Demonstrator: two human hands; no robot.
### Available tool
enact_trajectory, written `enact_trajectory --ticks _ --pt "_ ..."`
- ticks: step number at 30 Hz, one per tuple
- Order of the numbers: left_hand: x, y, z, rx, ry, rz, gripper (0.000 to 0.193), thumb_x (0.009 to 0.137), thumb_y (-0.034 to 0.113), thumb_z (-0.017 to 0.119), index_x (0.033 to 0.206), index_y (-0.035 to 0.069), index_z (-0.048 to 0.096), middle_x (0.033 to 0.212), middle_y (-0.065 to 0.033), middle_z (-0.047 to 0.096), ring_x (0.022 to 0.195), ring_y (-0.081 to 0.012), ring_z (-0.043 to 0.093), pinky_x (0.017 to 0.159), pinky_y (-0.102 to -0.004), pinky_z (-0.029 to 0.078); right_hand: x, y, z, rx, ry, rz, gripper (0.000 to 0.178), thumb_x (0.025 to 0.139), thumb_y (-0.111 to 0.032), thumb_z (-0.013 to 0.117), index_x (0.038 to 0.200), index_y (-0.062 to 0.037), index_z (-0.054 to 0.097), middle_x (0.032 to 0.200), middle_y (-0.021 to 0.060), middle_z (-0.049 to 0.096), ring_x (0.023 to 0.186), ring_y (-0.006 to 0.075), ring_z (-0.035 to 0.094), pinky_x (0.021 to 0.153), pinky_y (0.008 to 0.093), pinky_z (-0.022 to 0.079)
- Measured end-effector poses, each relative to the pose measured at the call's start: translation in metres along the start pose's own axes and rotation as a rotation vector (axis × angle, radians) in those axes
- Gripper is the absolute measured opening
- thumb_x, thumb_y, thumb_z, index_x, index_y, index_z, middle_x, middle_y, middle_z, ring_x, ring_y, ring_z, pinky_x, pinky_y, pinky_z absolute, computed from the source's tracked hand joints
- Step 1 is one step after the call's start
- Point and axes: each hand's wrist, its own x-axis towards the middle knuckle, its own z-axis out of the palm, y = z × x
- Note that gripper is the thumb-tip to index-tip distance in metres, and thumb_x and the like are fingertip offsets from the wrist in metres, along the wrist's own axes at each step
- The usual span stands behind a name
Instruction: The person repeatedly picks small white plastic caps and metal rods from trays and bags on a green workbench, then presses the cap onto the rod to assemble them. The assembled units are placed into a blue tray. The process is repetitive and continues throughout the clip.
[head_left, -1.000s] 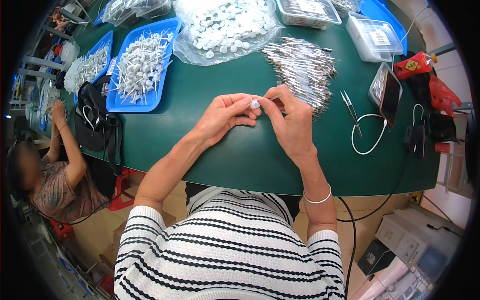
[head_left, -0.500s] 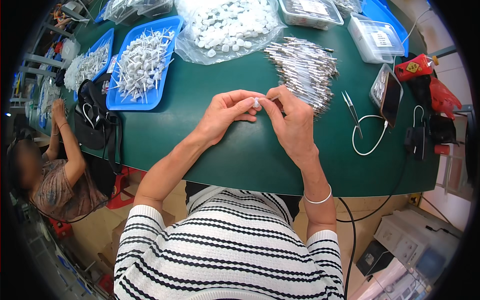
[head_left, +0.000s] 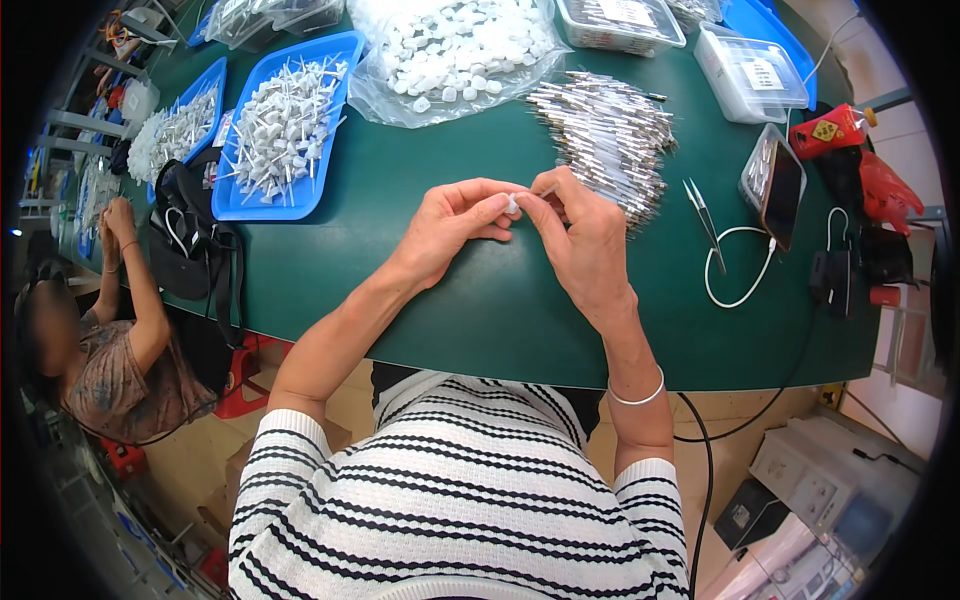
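Over the smooth green tabletop point(head_left: 450, 320), my left hand point(head_left: 445, 230) has a small white piece point(head_left: 513, 204) pinched narrowly between thumb and forefinger, and my right hand point(head_left: 588, 245) closes on its other side, fingertips drawn tight; whether they also grip anything thin, I can't tell. I'd judge a light, square pinch best here, wrists steady and tips opposed, so the little thing won't tilt or slip. Beyond my right hand lie slim metal tweezers point(head_left: 710, 230), then a bristling heap of slender, shiny rods point(head_left: 605, 140); farther off, blocky white caps point(head_left: 460, 60) sit in crinkled clear plastic point(head_left: 395, 116)
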Motion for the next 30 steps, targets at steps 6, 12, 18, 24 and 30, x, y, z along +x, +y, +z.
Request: enact_trajectory --ticks 6,12,18,24,30 --pt "-0.0011 -0.0003 0.0008 0.048 0.006 0.038 0.026 0.093 0.017 0.056 0.112 0.000 0.061 0.098 -0.0044 0.064 0.086 -0.0093 0.059 0.078 -0.0267 0.053 -0.0003 0.0004 -0.0007 -0.017 -0.011 -0.006 0.013 0.083 -0.006 0.063 0.079 -0.0024 0.051 0.061 0.0112 0.056 0.052 0.0249 0.055 0.048 0.0338 0.042" --pt "-0.0014 0.0006 0.0029 0.057 0.024 0.042 0.025 0.093 0.016 0.056 0.112 0.001 0.061 0.099 -0.0044 0.064 0.086 -0.0096 0.059 0.079 -0.0264 0.052 -0.0002 0.0014 -0.0007 -0.023 -0.025 -0.015 0.014 0.083 -0.007 0.064 0.079 -0.0023 0.052 0.062 0.0112 0.056 0.052 0.0245 0.056 0.048 0.0331 0.042" --pt "0.0006 -0.0003 -0.0008 -0.046 -0.003 -0.035 0.026 0.093 0.016 0.056 0.112 -0.001 0.061 0.098 -0.0052 0.064 0.085 -0.0097 0.060 0.080 -0.0257 0.053 -0.0007 0.0020 0.0004 0.099 -0.030 0.141 0.015 0.085 -0.009 0.065 0.081 -0.0017 0.052 0.063 0.0116 0.060 0.053 0.0204 0.059 0.049 0.0295 0.045" --pt "0.0003 0.0029 -0.0028 -0.167 -0.054 -0.104 0.026 0.093 0.015 0.054 0.110 -0.003 0.060 0.094 -0.0071 0.064 0.083 -0.0100 0.061 0.078 -0.0240 0.054 0.0014 -0.0012 -0.0026 0.294 -0.052 0.281 0.014 0.087 -0.010 0.062 0.082 -0.0001 0.054 0.067 0.0097 0.065 0.059 0.0147 0.064 0.055 0.0250 0.049" --pt "-0.0002 0.0041 -0.0019 -0.164 -0.045 -0.114 0.027 0.094 0.016 0.053 0.111 -0.004 0.060 0.093 -0.0076 0.064 0.081 -0.0102 0.061 0.078 -0.0242 0.054 0.0009 0.0042 -0.0024 0.343 -0.066 0.312 0.013 0.089 -0.009 0.060 0.083 0.0006 0.055 0.068 0.0098 0.066 0.062 0.0142 0.065 0.056 0.0247 0.049"
